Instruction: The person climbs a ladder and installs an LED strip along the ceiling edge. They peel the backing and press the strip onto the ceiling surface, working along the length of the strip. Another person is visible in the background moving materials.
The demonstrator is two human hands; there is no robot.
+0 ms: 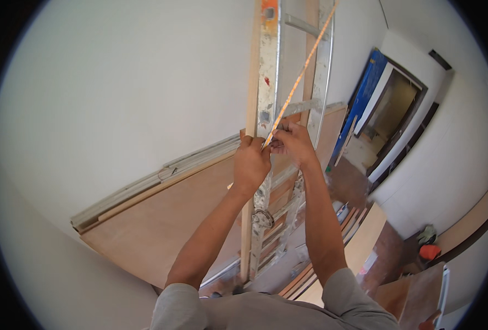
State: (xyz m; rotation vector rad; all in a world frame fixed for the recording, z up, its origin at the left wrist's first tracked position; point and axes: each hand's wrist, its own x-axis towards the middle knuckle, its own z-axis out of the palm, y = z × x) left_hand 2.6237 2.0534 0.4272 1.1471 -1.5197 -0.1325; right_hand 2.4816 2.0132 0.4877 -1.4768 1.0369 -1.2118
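An aluminium ladder (267,82), splashed with paint, stands upright in front of me, with a narrow wooden strip (251,82) along its left rail. A taut orange patterned cord (296,83) slants down from the upper right across the ladder to my hands. My left hand (251,165) is closed at the left rail, against the cord's lower end, its fingertips partly hidden. Just to its right, my right hand (294,144) pinches the cord between thumb and fingers in front of the rungs. Some wire or cord (263,219) is wound round the rail lower down.
Large brown boards (172,220) lean against the white wall behind the ladder, with long pale strips (161,175) along their top. At right are a blue panel (365,91), a doorway (395,104), long planks (359,242) and a red-orange object (430,252) on the floor.
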